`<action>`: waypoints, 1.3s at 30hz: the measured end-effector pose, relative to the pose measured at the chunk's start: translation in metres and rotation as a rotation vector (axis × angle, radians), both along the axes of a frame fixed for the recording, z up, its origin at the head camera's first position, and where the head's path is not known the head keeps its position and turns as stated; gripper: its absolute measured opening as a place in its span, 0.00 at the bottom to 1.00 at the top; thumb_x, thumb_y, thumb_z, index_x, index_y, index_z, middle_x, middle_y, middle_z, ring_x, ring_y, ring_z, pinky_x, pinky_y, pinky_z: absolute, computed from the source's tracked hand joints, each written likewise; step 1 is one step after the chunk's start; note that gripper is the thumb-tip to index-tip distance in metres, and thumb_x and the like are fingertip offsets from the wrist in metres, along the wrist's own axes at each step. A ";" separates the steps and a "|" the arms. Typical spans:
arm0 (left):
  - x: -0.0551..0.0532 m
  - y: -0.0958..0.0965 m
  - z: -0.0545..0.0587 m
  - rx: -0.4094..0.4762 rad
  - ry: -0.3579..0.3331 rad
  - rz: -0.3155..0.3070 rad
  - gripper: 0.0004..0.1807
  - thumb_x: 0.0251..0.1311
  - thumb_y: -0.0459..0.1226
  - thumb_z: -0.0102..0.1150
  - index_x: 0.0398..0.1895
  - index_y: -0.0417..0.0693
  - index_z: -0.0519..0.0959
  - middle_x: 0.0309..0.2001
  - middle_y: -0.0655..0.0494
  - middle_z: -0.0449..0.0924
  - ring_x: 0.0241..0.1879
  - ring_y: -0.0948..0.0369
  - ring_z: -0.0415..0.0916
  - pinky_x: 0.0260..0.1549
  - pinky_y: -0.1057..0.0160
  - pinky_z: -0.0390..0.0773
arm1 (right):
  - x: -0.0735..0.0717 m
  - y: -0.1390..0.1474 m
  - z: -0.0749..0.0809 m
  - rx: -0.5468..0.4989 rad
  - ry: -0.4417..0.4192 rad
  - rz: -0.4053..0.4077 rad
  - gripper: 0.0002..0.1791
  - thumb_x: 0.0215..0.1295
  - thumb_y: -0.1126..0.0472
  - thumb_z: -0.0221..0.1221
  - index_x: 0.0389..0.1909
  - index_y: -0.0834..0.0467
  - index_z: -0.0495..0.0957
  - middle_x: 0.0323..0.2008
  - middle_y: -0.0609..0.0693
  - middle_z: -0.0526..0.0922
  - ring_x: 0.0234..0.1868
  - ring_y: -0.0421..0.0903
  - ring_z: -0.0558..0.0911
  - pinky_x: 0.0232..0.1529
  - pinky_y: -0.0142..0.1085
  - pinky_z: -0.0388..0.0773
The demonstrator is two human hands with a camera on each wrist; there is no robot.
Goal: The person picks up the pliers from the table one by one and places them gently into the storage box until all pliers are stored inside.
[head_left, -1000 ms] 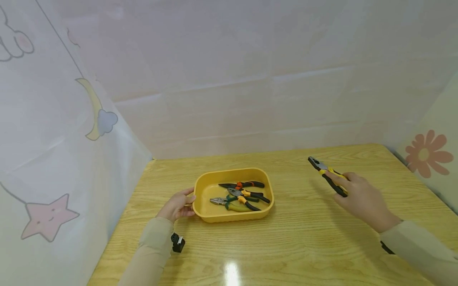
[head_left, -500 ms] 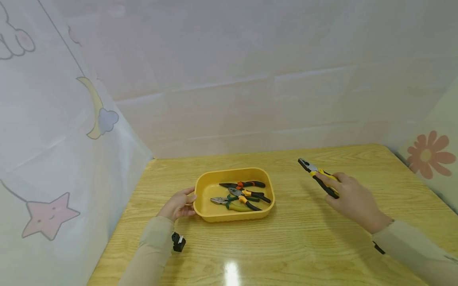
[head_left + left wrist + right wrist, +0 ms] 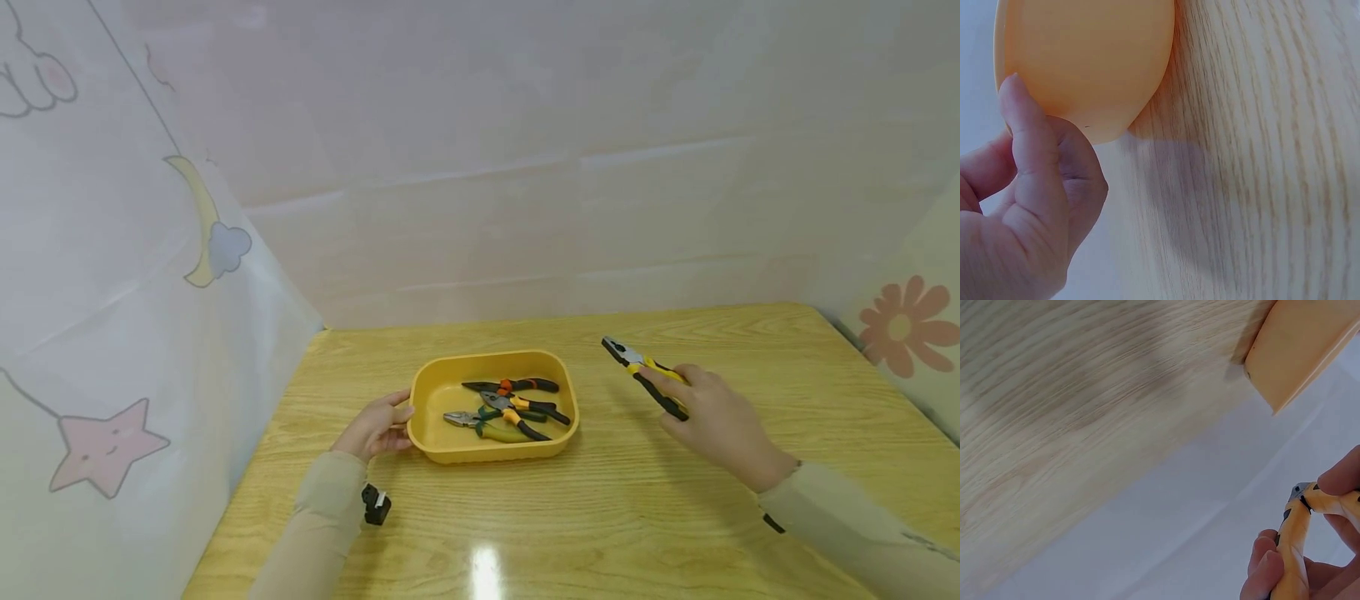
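Observation:
A yellow plastic bin [image 3: 495, 454] stands on the wooden table, holding several pliers. My left hand [image 3: 375, 427] pinches its left wall, thumb over the rim and fingers outside, as the left wrist view also shows. To the right of the bin, my right hand [image 3: 723, 425] grips combination pliers [image 3: 645, 371] with yellow and black handles, their grey nose pointing up and left. Inside the bin are black needle-nose pliers [image 3: 517, 386] with orange marks, pliers with yellow-black handles [image 3: 516, 417] and green-handled pliers [image 3: 495, 432], overlapping one another.
The light wooden table [image 3: 600, 517] reaches back to a pale cloth backdrop [image 3: 487, 167]. A printed cloth wall [image 3: 112, 333] runs along the left side, and another with a flower [image 3: 900, 325] is at the right.
My right hand has moved left with the combination pliers, closer to the bin. The left hand keeps its hold on the bin, and the bin's contents look the same.

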State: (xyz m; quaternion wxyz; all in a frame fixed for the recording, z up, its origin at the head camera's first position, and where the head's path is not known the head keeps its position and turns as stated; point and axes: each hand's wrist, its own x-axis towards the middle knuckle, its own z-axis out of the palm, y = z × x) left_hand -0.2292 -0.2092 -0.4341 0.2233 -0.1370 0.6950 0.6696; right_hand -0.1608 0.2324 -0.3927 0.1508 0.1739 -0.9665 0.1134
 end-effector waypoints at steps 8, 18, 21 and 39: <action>0.001 0.001 0.001 0.003 0.001 -0.002 0.29 0.74 0.31 0.44 0.76 0.44 0.54 0.37 0.45 0.72 0.24 0.61 0.71 0.20 0.69 0.78 | -0.002 -0.009 0.001 0.002 0.016 0.031 0.32 0.53 0.66 0.65 0.63 0.56 0.74 0.48 0.72 0.74 0.39 0.65 0.78 0.15 0.37 0.70; 0.000 0.002 0.000 -0.013 -0.009 0.012 0.29 0.74 0.31 0.44 0.76 0.44 0.55 0.37 0.45 0.72 0.22 0.62 0.70 0.20 0.69 0.78 | -0.004 -0.021 0.000 0.011 0.009 0.054 0.31 0.54 0.65 0.66 0.63 0.55 0.75 0.48 0.69 0.74 0.40 0.63 0.77 0.14 0.37 0.71; 0.000 0.003 0.000 -0.014 -0.013 0.017 0.29 0.74 0.31 0.44 0.76 0.45 0.55 0.37 0.44 0.72 0.22 0.62 0.70 0.20 0.69 0.78 | -0.004 -0.024 0.000 0.016 0.006 0.059 0.31 0.54 0.65 0.66 0.63 0.54 0.75 0.48 0.69 0.75 0.40 0.63 0.77 0.15 0.38 0.72; 0.001 0.002 0.002 -0.023 -0.006 0.005 0.29 0.74 0.32 0.44 0.76 0.45 0.54 0.37 0.45 0.72 0.23 0.62 0.71 0.20 0.68 0.79 | -0.006 -0.044 -0.007 0.004 0.024 0.120 0.32 0.53 0.65 0.68 0.63 0.54 0.76 0.50 0.68 0.75 0.42 0.62 0.78 0.19 0.39 0.74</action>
